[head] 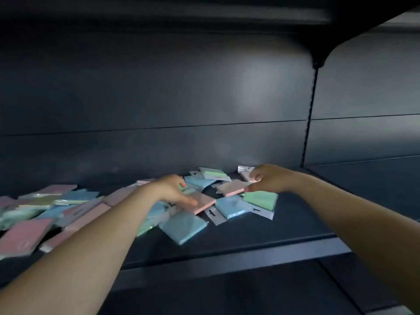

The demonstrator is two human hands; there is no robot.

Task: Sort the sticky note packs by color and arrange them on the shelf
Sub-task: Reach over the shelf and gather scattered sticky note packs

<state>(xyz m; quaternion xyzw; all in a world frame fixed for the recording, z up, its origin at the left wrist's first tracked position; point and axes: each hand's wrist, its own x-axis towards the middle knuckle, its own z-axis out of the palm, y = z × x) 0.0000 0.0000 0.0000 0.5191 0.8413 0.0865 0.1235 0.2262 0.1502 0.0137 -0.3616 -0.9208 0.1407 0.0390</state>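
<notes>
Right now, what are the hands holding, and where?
Each holds a pink pack: the left hand grips one by its left edge, the right hand another by its right end.

**Dark metal surroundings, 1 pale glare**

A dark grey back panel fills most of the view, crossed by 1 thin horizontal seam. A soft pale glare sits on the panel right of centre. Overhead, the underside of an upper board runs across the top, blurred and in shadow. At right a slotted upright stands vertical, topped by a curved black bracket. Beyond it a neighbouring bay shows the same dark panelling with its own seam. Along the bottom, a lower level lies in deep shade, its detail too dim to tell.
</notes>
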